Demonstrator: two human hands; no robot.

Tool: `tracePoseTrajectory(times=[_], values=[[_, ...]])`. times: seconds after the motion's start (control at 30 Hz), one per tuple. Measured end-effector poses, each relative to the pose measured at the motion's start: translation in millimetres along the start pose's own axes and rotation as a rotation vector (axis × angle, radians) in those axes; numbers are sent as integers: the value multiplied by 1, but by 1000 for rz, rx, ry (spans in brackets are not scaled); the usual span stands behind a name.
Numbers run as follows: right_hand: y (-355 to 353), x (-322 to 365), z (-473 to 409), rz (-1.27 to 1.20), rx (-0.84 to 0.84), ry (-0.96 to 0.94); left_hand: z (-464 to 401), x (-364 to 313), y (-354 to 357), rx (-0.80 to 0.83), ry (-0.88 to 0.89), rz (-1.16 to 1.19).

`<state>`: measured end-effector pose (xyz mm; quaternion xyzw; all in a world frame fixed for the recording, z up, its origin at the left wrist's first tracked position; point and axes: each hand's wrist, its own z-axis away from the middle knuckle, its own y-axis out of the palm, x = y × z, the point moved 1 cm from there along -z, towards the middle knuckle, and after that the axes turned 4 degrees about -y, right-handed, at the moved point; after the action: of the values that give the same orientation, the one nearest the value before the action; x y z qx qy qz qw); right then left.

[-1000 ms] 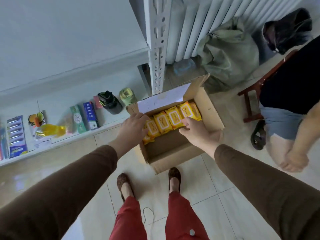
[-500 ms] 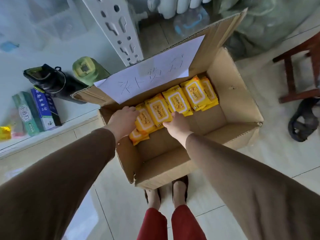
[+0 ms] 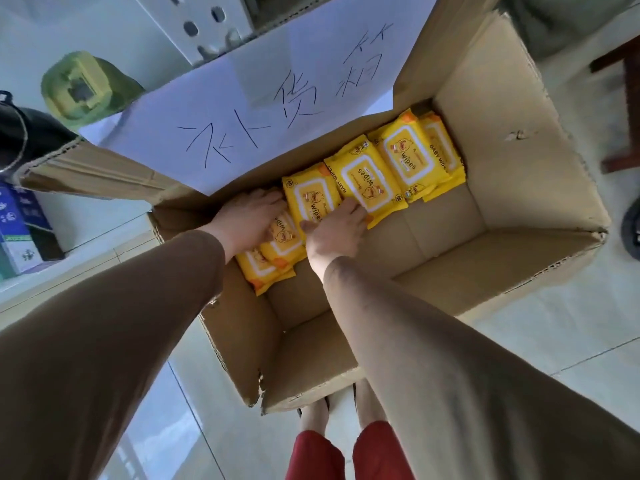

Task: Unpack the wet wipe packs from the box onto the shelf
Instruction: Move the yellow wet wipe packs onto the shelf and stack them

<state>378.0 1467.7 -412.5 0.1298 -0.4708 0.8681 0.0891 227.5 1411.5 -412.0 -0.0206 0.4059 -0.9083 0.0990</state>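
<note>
An open cardboard box (image 3: 519, 140) stands on the floor below me. Several yellow wet wipe packs (image 3: 398, 157) lean in a row along its far wall. My left hand (image 3: 247, 220) lies on the packs at the row's left end, fingers spread over their top edges. My right hand (image 3: 334, 230) presses its fingers against the lower edge of a middle pack (image 3: 311, 199). Neither hand has lifted a pack clear. The low white shelf (image 3: 104, 244) runs along the left, beside the box.
A white paper sheet with handwriting (image 3: 263, 109) covers the box's far flap. On the shelf stand a green bottle (image 3: 83, 88), a black bottle (image 3: 24, 136) and a blue box (image 3: 20, 230). A wooden chair leg (image 3: 623, 109) is at the right. My feet are under the box's near edge.
My view has dropped much closer to the box. Both hands have moved from the box rim down onto the packs, the right hand sliding left toward the middle pack.
</note>
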Motion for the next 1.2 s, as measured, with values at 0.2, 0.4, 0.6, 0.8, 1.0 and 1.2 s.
tracePoseTrajectory(times=[0.2,0.4,0.6,0.8,1.0,1.2], values=[[-17,-20,-15,26,61,-99,-5,0,-4,65,6,-138],[-20,-49,-19,-179,302,-35,-5,-14,-4,-30,62,-404],[-48,-74,-6,-713,504,-10,20,-33,-2,81,-101,-250],[-121,-84,24,-616,412,-126,84,-50,-40,16,-340,122],[-227,-52,107,-663,343,-216,209,-47,-118,-76,-429,408],[-331,28,225,-727,316,-364,380,-21,-198,-227,-474,683]])
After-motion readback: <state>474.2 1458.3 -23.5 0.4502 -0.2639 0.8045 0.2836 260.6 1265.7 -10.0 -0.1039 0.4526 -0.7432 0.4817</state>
